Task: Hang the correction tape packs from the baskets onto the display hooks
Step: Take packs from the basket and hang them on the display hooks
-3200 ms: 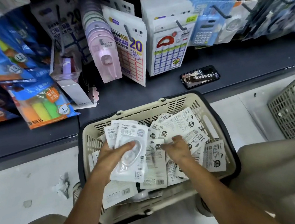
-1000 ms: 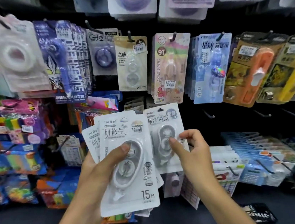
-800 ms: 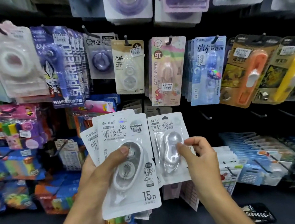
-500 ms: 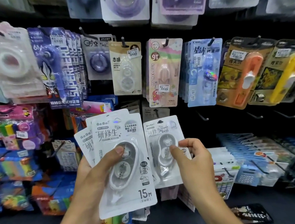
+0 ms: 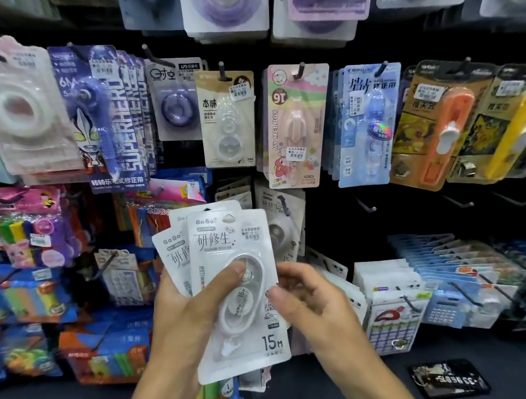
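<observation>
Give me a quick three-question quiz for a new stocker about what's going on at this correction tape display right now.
1. True or false: the left hand holds a fanned stack of white BaBa correction tape packs.
2. Which pack hangs directly right of the beige transparent-tape pack? A) pink My Melody pack B) orange pack C) Superhero pack
3. Fill in: the length printed at the front white pack's bottom is ___.

Key: 1 true; 2 A; 3 15M

rear packs (image 5: 176, 259) mostly hidden — top-row packs (image 5: 224, 1) cropped.
</observation>
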